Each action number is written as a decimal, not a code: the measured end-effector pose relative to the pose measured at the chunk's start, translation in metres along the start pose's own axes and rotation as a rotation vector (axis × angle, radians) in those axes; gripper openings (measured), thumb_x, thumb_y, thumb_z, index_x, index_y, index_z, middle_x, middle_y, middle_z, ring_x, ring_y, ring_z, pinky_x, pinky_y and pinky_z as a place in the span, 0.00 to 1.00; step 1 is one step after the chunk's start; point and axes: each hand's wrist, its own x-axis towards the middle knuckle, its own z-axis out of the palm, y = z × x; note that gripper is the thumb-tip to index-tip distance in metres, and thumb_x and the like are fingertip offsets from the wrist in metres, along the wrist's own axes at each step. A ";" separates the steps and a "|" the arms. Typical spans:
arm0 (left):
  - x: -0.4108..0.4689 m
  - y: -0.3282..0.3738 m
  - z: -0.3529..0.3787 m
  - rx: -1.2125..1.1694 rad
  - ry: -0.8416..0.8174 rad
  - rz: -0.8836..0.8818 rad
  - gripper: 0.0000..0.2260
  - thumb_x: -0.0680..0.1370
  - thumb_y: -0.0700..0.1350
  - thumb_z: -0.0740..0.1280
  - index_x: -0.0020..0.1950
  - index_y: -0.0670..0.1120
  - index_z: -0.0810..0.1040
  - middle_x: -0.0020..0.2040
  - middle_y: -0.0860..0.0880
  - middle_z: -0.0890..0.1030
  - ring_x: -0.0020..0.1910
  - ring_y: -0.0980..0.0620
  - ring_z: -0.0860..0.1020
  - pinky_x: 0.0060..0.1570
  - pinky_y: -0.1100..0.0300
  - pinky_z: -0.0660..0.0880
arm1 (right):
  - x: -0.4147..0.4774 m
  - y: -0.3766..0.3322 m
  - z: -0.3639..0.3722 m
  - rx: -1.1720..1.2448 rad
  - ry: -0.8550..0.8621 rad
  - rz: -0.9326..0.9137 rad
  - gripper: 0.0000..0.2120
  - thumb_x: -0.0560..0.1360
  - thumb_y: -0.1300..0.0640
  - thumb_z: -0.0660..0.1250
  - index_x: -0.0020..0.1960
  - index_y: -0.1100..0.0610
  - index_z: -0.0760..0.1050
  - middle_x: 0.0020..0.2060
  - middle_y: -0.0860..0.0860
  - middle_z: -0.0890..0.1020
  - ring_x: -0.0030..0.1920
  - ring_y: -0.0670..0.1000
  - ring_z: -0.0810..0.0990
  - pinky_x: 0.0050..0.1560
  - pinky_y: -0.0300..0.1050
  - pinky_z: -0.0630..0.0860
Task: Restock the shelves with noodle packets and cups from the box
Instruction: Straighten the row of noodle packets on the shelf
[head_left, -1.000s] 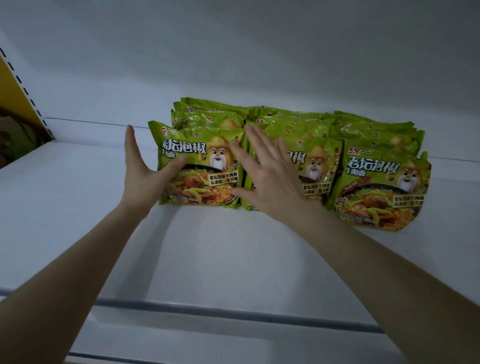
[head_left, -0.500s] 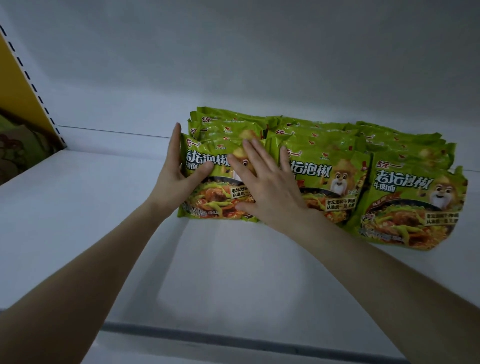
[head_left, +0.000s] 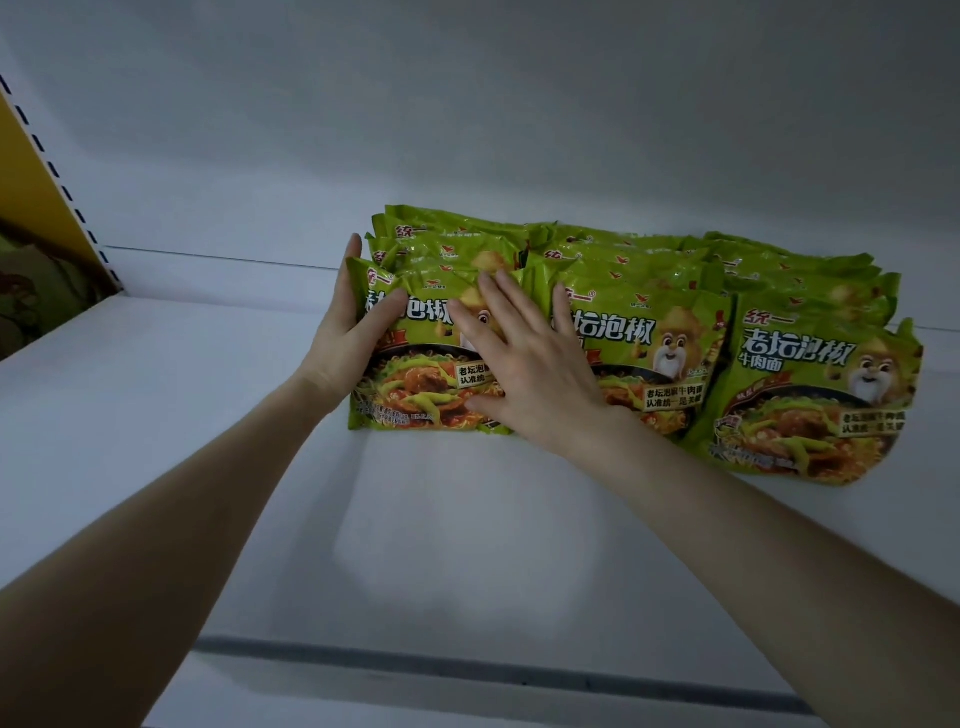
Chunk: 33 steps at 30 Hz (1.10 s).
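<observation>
The left grip (head_left: 345, 340) lay with straight fingers along the left edge of the front-left noodle packet (head_left: 415, 400), thumb across its face, clasping nothing. The right grip (head_left: 527, 369) rested open, fingers spread, flat on the same packet's front. That packet leaned at the head of the left row, with the middle row (head_left: 654, 358) and right row (head_left: 810, 410) of green packets touching beside it on the white shelf (head_left: 208, 441). A yellow panel (head_left: 26, 171) rose at far left.

A white shelf (head_left: 156, 467) under dim light, its pale back panel (head_left: 467, 130) behind and a yellow slotted upright (head_left: 31, 171) at far left.
</observation>
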 end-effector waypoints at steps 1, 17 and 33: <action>-0.001 0.000 -0.002 0.027 0.011 -0.011 0.39 0.71 0.59 0.65 0.75 0.60 0.44 0.63 0.57 0.73 0.59 0.57 0.76 0.61 0.54 0.72 | 0.000 0.000 0.000 0.010 0.001 -0.006 0.44 0.69 0.45 0.71 0.76 0.50 0.48 0.76 0.58 0.50 0.76 0.56 0.46 0.67 0.57 0.34; -0.058 -0.009 0.051 1.210 -0.009 0.508 0.38 0.66 0.47 0.76 0.70 0.56 0.59 0.74 0.36 0.56 0.73 0.38 0.50 0.58 0.25 0.56 | -0.099 0.070 -0.013 -0.111 0.187 0.204 0.38 0.59 0.56 0.80 0.66 0.58 0.71 0.66 0.66 0.69 0.67 0.67 0.68 0.60 0.65 0.56; -0.064 -0.002 0.113 1.381 -0.055 0.729 0.34 0.67 0.46 0.74 0.69 0.56 0.63 0.72 0.41 0.56 0.71 0.36 0.54 0.54 0.24 0.58 | -0.176 0.120 -0.030 -0.096 0.112 0.408 0.37 0.63 0.55 0.77 0.67 0.52 0.63 0.68 0.65 0.67 0.68 0.67 0.67 0.60 0.71 0.66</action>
